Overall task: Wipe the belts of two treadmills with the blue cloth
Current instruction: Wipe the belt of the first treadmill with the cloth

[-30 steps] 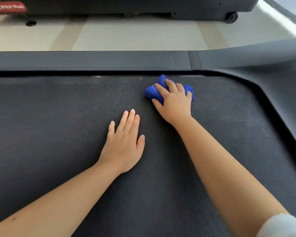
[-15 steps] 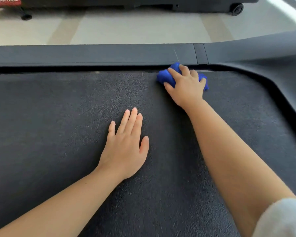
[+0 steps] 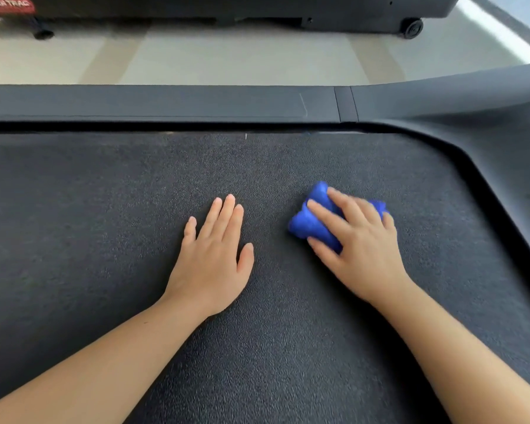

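both hands are on the belt (image 3: 104,224): the right hand (image 3: 360,249), clamped on the blue cloth (image 3: 311,223), has pulled it back from the far edge toward mid-belt, finishing one stroke; the left hand (image 3: 213,258) stays flat, fingers apart.

Soft daylight, wide-angle warp, slight blur.

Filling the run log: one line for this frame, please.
phase: wiping belt | right hand: gripping cloth, pressed on belt | left hand: flat on belt, empty | cloth: bunched, near right edge
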The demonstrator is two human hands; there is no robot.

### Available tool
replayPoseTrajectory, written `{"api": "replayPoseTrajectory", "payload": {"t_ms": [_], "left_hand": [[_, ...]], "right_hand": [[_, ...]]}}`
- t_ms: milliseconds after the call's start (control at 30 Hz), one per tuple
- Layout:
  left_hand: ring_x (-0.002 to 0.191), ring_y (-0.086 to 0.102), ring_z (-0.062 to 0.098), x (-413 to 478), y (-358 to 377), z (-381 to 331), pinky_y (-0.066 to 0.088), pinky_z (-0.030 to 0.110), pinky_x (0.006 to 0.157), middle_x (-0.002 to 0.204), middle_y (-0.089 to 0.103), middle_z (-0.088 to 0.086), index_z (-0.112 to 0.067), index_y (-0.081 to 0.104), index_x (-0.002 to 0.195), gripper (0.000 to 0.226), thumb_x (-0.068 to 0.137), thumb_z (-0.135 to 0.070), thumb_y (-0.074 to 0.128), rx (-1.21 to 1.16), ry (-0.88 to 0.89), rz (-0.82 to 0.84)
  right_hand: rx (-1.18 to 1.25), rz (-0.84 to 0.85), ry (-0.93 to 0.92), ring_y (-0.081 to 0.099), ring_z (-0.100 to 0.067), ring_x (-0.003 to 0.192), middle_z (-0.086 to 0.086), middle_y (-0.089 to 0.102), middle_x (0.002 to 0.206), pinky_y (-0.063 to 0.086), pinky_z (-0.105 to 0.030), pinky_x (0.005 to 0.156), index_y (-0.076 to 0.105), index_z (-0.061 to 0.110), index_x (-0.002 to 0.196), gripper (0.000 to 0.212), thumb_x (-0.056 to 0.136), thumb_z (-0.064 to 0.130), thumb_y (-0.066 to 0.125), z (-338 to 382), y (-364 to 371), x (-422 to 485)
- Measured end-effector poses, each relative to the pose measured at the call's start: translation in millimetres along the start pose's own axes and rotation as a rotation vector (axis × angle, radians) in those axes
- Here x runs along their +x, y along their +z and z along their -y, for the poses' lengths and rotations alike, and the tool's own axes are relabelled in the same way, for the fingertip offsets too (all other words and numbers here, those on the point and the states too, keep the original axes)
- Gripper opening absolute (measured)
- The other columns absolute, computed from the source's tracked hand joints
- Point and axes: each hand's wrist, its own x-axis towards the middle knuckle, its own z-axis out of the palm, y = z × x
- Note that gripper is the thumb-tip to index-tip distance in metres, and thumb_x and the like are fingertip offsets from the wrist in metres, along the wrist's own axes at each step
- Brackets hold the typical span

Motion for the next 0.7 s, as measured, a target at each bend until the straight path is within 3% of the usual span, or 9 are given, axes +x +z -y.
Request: {"api": "replayPoseTrajectory", "payload": {"t_ms": [133,233,367,467,567,700], "left_hand": [[0.141,-0.018,0.01,-0.5,-0.5,1.6,-0.002,0.04,0.114,0.155,-0.016,-0.004,-0.017,-0.007,0.148,0.083,0.073,-0.049,-0.016,0.023,-0.008,0.029],[0.142,-0.016,0.011,-1.4,-1.4,1.0,0.0,0.041,0.114,0.156,-0.013,-0.004,-0.016,-0.004,0.149,0.082,0.075,-0.049,-0.016,0.026,0.0,0.035],[0.142,-0.015,0.011,-1.3,-2.7,1.3,0.0,0.041,0.114,0.156,-0.012,-0.004,-0.016,-0.003,0.149,0.078,0.079,-0.05,-0.011,0.014,-0.008,0.045],[0.142,-0.015,0.011,-0.7,-4.3,1.2,0.0,0.041,0.114,0.156,-0.013,-0.004,-0.016,-0.002,0.149,0.06,0.096,-0.041,0.008,0.011,-0.013,0.066],[0.143,-0.01,0.013,-2.6,-4.9,-1.6,0.002,0.042,0.114,0.157,-0.008,-0.002,-0.015,0.002,0.149,0.057,0.098,-0.034,0.017,0.009,-0.032,0.049],[0.143,-0.006,0.024,5.9,-6.3,-32.3,0.007,0.048,0.113,0.157,-0.006,0.009,-0.009,0.001,0.148,0.059,0.099,-0.038,0.016,0.081,-0.132,0.065]], "right_hand": [[-0.076,0.08,0.31,0.033,-0.031,0.13,-0.003,0.032,0.15,0.027,-0.049,0.097,0.042,0.033,0.139,0.05,0.091,0.046,0.047,-29.3,21.9,78.4],[-0.098,0.166,0.384,0.025,-0.029,0.133,0.0,0.023,0.153,0.023,-0.046,0.101,0.031,0.035,0.143,0.052,0.094,0.047,0.044,-51.0,22.5,116.0],[-0.065,0.063,0.321,0.032,-0.03,0.13,-0.004,0.034,0.148,0.028,-0.047,0.097,0.043,0.031,0.138,0.049,0.092,0.043,0.05,-42.9,17.8,76.3],[-0.072,-0.065,0.255,0.046,-0.032,0.119,-0.008,0.05,0.136,0.037,-0.053,0.087,0.057,0.026,0.127,0.048,0.084,0.045,0.046,-27.7,-0.5,-1.5],[-0.069,-0.053,0.256,0.046,-0.031,0.117,-0.008,0.052,0.133,0.038,-0.055,0.086,0.06,0.024,0.124,0.052,0.082,0.048,0.04,-20.5,-12.0,-48.9],[-0.081,-0.017,0.26,0.05,-0.034,0.115,-0.009,0.053,0.132,0.038,-0.055,0.086,0.061,0.023,0.123,0.051,0.083,0.047,0.04,-19.0,-13.2,-47.1]]}}
